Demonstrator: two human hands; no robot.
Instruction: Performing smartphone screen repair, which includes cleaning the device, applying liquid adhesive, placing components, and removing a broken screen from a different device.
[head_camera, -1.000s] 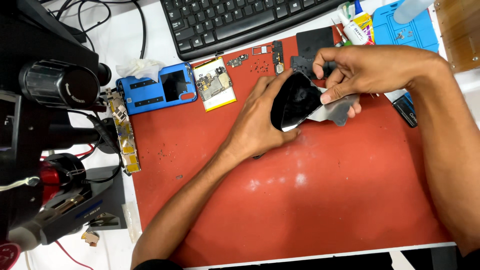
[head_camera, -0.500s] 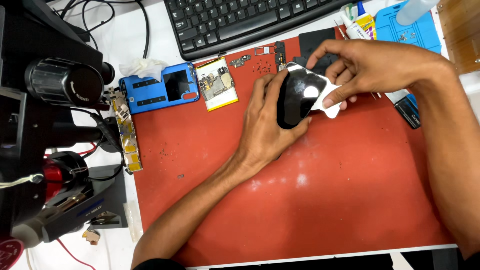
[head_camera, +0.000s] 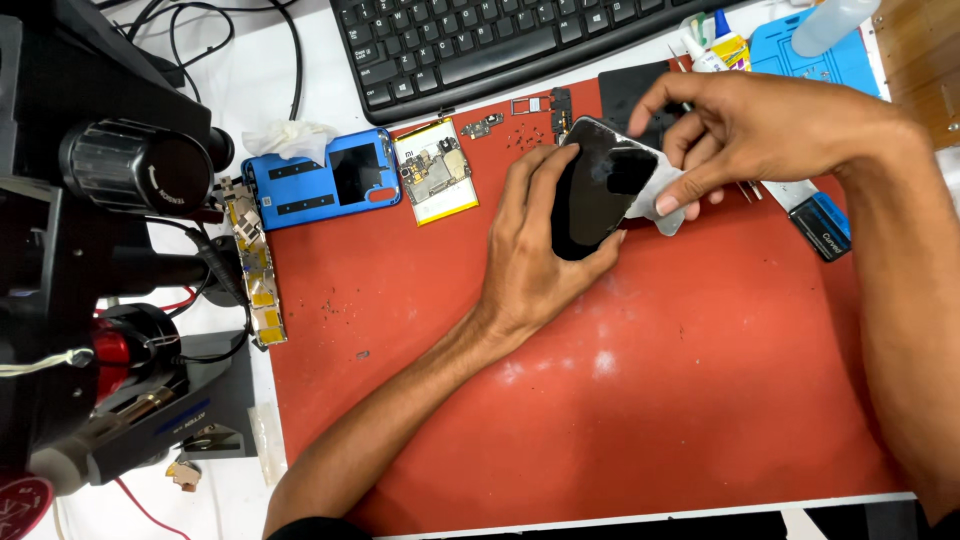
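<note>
Gripping the phone (head_camera: 598, 190) over the red mat (head_camera: 620, 400), the left hand (head_camera: 530, 250) steadies it; the right hand (head_camera: 760, 135) pinches a film (head_camera: 662, 195) at its edge. Peeling calls for slow, even pull.

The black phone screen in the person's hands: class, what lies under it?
Under the black phone screen shows a grey sheet, pinched by the right hand, above the red mat. The rest is covered.
</note>
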